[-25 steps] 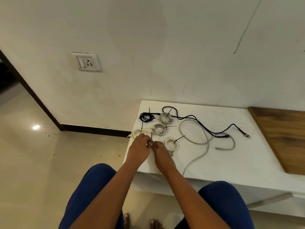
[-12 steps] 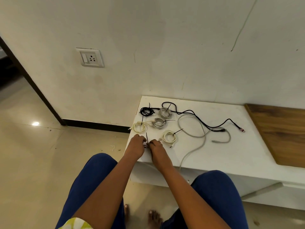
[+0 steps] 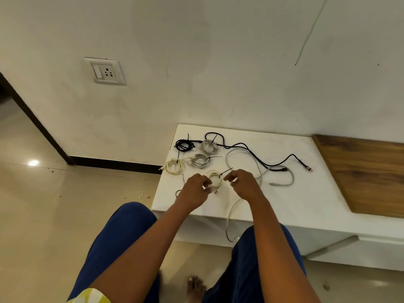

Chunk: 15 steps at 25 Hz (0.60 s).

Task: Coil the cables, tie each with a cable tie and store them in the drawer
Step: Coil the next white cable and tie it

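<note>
Cables lie across a white cabinet top (image 3: 284, 193), seen from my head as I sit facing it, knees in blue trousers below. Using the cream coil (image 3: 215, 180) near the cabinet's front edge as my landmark: my left hand (image 3: 195, 190) sits just left of it, fingers curled together at its rim, though I cannot tell whether they pinch it; my right hand (image 3: 242, 184) is just right of it, fingers loosely bent and apart, near the black cable tie (image 3: 226, 171) that sticks up from the coil. Behind the coil lie four tied bundles: a second cream coil (image 3: 173, 166), two grey coils (image 3: 200, 160) (image 3: 209, 146) and a black coil (image 3: 184, 145). To the right trail a loose black cable (image 3: 258, 158) and a loose grey cable (image 3: 240, 206), which droops over the front edge. These cords look light, soft and springy; I judge it best to grip a coil across its bundled strands, beside the tie. Bare surface is open to the right; the left and front edges are close.
</note>
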Tool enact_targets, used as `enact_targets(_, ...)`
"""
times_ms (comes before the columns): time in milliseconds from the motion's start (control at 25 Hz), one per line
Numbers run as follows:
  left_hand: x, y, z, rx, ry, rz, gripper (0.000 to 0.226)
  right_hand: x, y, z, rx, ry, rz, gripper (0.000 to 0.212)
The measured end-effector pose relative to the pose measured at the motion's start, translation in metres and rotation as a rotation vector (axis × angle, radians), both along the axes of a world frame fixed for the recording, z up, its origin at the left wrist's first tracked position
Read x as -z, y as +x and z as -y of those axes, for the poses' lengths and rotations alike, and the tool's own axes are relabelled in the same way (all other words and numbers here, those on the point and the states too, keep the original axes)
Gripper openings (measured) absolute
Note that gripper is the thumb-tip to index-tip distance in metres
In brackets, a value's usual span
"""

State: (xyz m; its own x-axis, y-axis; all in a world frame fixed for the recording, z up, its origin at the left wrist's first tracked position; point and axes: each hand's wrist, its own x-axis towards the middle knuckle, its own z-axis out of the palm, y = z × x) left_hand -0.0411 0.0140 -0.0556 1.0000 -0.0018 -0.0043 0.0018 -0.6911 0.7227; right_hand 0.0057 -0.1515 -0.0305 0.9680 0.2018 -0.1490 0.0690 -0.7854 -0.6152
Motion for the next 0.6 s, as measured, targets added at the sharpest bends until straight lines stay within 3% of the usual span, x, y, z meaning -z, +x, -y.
enact_targets(160,0.009,0.001,0.042,0.080,-0.018,-0.121,0.028,0.001,-0.002,0.024,-0.094,-0.274,-0.320,0.039)
enact_targets(240,0.014,0.001,0.056,0.110,-0.019,-0.145,0.024,0.005,-0.003,0.023,-0.094,-0.358,-0.365,0.033)
enact_targets(400,0.017,0.000,0.070,0.104,-0.098,-0.217,0.027,0.005,-0.003,0.025,-0.012,-0.443,-0.068,0.021)
enact_targets(600,0.004,0.001,0.070,0.031,-0.348,-0.262,0.020,-0.008,0.002,0.032,0.357,-0.287,0.373,0.023)
